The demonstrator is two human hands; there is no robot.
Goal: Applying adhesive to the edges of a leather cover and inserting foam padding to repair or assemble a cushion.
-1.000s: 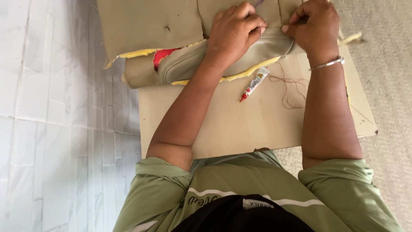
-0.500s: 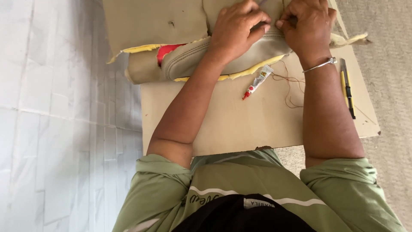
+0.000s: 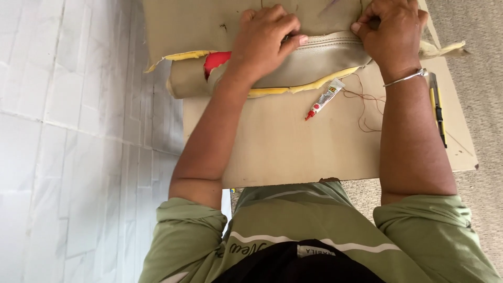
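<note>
At the frame's top, left hand [image 3: 267,42] presses the beige cover [image 3: 314,60] while right-hand fingers [image 3: 367,26] pinch its seam; thin brown thread [image 3: 367,107] below could snag.

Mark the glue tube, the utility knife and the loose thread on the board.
glue tube [image 3: 326,97], head view, middle of the white body.
utility knife [image 3: 438,107], head view, yellow and black handle by the right wrist.
loose thread [image 3: 363,111], head view, reddish-brown strand lying on the board right of the tube.
</note>
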